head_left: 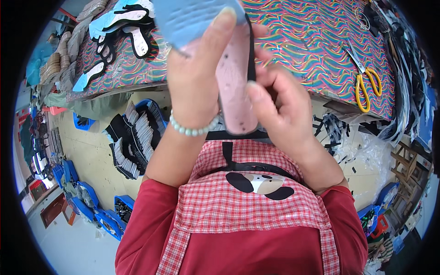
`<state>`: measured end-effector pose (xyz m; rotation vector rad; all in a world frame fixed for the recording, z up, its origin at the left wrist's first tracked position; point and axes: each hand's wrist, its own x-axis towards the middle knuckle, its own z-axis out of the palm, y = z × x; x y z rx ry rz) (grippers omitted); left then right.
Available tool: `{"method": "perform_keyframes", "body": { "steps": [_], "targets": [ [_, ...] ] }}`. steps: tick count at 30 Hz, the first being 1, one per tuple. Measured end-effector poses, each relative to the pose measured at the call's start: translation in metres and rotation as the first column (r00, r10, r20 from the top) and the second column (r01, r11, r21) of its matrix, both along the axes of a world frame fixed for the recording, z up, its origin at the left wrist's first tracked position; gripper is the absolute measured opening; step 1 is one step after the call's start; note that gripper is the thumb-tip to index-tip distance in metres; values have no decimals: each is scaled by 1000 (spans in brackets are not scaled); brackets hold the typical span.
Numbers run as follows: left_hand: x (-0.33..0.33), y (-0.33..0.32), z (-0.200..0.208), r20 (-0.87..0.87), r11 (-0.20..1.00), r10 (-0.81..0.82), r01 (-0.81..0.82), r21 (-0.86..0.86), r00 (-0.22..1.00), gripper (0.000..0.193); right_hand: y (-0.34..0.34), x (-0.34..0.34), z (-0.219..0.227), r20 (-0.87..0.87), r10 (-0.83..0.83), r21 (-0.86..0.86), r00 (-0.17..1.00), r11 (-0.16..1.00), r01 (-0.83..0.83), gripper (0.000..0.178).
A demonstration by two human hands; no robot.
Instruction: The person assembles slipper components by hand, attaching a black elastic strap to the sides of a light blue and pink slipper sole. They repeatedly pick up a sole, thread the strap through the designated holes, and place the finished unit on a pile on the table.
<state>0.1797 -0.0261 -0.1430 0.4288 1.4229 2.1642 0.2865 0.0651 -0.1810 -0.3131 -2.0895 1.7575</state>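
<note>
A shoe insole (236, 87), pink with a textured blue forefoot, is held up in front of me over the near edge of the table. My left hand (195, 82) wraps around its left side, the thumb pressed on the top face. Along the right edge runs a black edging strip (251, 55). My right hand (284, 105) is at that edge, thumb and bent fingers closed around it near the heel; its fingertips are partly hidden behind the insole. A pale green bead bracelet (192, 130) circles my left wrist.
Several blue-and-pink insoles with black edging (137, 41) lie at the table's left. Yellow-handled scissors (362, 68) rest at the right on the patterned cloth (307, 41). Below stand a blue basket (156, 110) beside stacked black-and-white pieces (130, 142) and scraps of plastic film (366, 153).
</note>
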Motion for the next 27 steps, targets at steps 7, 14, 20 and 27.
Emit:
{"method": "perform_keyframes", "body": {
  "steps": [7,14,20,27],
  "targets": [
    [-2,-3,-32,-103,978,-195,186,-96,975,38,23,-11,-13,-222,-43,494,974,856,151,13],
    [7,0,-38,128,950,-295,304,-62,947,25,49,-37,7,-179,-45,194,983,978,80,15],
    [-5,-7,-45,133,859,-511,510,42,850,39,65,-38,21,-112,199,479,974,869,-122,18],
    [-19,-15,-45,-16,954,-283,284,92,959,35,32,-6,-11,17,62,-127,998,990,-59,45]
  ]
}}
